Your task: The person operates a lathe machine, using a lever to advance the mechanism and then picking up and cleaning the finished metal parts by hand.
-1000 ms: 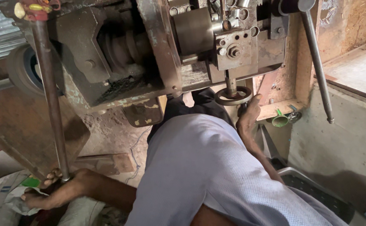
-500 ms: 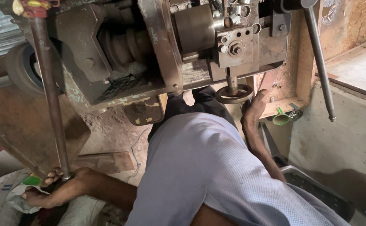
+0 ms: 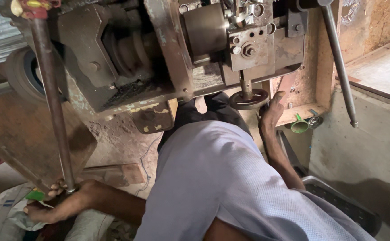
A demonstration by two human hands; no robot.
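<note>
— What's that big thing over the person?
— A rusty machine (image 3: 159, 67). The left hand (image 3: 54, 205) is wrapped around the bottom of its long lever (image 3: 52, 102).
— And the right hand (image 3: 271, 114)?
— Fingers loosely open, touching the small handwheel (image 3: 249, 99) under the machine, near a green funnel (image 3: 300, 126).

We count two hands: our left hand (image 3: 54, 206) low at the foot of a rod, our right hand (image 3: 270, 114) up beside a wheel. There are two long metal rods, the left rod (image 3: 52, 102) and the right rod (image 3: 339, 62). We see one rusty machine (image 3: 159, 58), one small handwheel (image 3: 249, 99), one green funnel (image 3: 300, 126), one rubber tyre (image 3: 23, 73) and one white sack (image 3: 3, 214).
</note>
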